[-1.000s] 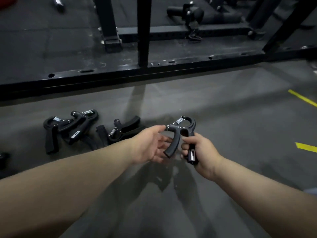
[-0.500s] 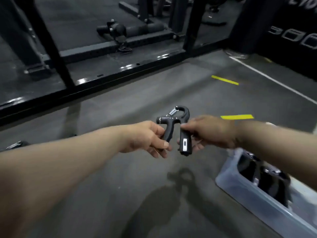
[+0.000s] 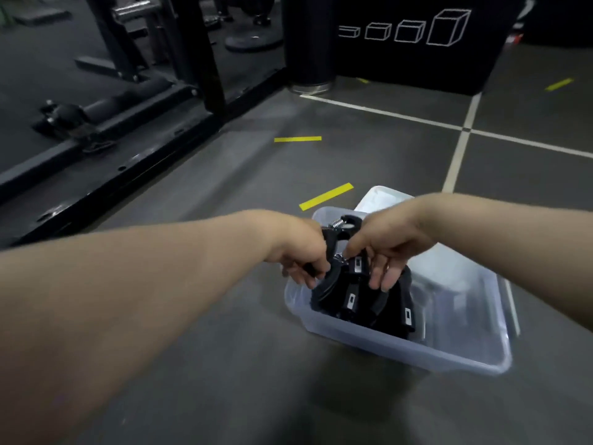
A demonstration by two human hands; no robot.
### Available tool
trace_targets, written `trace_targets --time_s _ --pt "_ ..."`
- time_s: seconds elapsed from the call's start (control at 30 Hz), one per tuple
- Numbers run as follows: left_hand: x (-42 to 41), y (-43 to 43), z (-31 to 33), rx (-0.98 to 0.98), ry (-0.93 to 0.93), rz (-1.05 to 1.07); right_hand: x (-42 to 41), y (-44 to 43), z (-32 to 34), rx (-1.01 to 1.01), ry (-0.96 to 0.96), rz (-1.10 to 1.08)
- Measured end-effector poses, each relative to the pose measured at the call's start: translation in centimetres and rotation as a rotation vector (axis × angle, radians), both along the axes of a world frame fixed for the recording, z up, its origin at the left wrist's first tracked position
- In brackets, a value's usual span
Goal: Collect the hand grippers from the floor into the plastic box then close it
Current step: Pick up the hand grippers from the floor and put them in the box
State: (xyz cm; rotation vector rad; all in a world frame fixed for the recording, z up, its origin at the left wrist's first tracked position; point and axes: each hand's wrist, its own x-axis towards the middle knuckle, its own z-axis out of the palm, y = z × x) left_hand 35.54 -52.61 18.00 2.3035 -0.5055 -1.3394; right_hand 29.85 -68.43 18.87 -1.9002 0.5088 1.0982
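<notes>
A black hand gripper [image 3: 344,228] with a steel spring hangs over the left end of the clear plastic box [image 3: 401,343], which stands open on the grey floor. My left hand [image 3: 300,255] holds its left handle and my right hand [image 3: 382,252] holds its right handle. Several more black hand grippers [image 3: 356,301] lie piled inside the box below my hands. The box's clear lid [image 3: 385,197] lies behind the box, partly hidden by my right arm.
A black rack frame [image 3: 134,149] runs along the floor at the left, with a barbell end [image 3: 64,115] behind it. A black plyo box [image 3: 414,40] and a black post [image 3: 308,43] stand at the back. Yellow tape marks [image 3: 325,196] and white lines cross the floor.
My view has swung right, away from the grippers on the floor. Both hands have carried the hand gripper over and down onto the open box.
</notes>
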Motion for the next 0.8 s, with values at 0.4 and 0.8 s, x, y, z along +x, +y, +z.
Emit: trace_targets --time_s 0.4,0.8 --pt "-3.4 -3.3 -8.5 0.043 -0.391 0.065 -3.5 -0.3 -8.7 0.022 -0.148 -0.252" --pt "-3.8 -3.2 -9.2 0.183 -0.519 -0.098 -2.7 1.6 -9.8 -0.203 -0.244 -0.094"
